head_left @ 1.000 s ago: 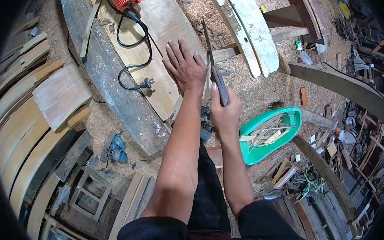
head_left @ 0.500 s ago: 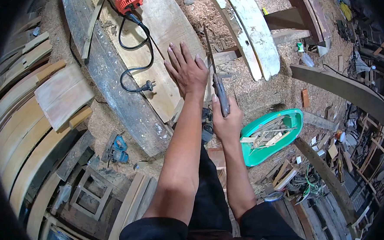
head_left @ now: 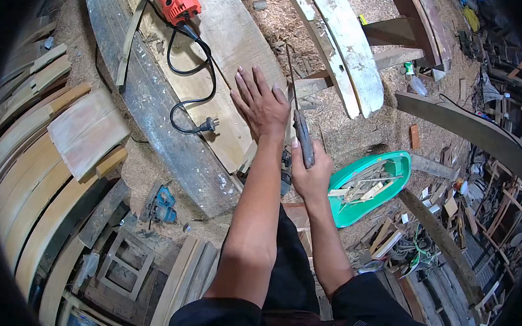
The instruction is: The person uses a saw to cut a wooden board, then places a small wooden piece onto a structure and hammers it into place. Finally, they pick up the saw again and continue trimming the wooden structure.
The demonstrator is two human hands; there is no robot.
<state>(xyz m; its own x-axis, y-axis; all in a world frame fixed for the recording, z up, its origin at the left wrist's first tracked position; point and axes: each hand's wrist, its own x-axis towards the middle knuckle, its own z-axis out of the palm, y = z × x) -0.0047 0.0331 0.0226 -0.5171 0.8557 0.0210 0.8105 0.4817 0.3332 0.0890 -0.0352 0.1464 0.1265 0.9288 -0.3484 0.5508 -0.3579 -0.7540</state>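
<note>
To the right of our right hand (head_left: 312,176) we have a green plastic tub (head_left: 354,215), set tilted in our view on the shaving-strewn floor (head_left: 357,129). It holds a loose heap of thin wood offcuts (head_left: 363,187), pale slats and splinters lying across one another, with bare green plastic showing at the near end. The hand saw (head_left: 303,140) is in our right hand: the fingers are closed around the dark handle, the thumb lies along its left side near the butt, and most of the other fingers are hidden under the grip. From there the narrow blade runs away from us, its tip well beyond the fingers; we cannot make out its teeth. Our left hand (head_left: 266,111) rests palm down on the pale plank (head_left: 239,38), its fingers slightly apart and pointing away from us, the thumb out towards the saw. The saw passes just beside this hand on its right, along the edge of the plank; whether the blade touches the wood we cannot tell. The plank lies on a weathered, paint-flecked surface (head_left: 151,119), which also carries a red power tool (head_left: 176,4). Its black cable (head_left: 208,80) loops down to a plug (head_left: 207,125) left of our left wrist. A blue power tool (head_left: 164,205) sits on the floor at lower left.
</note>
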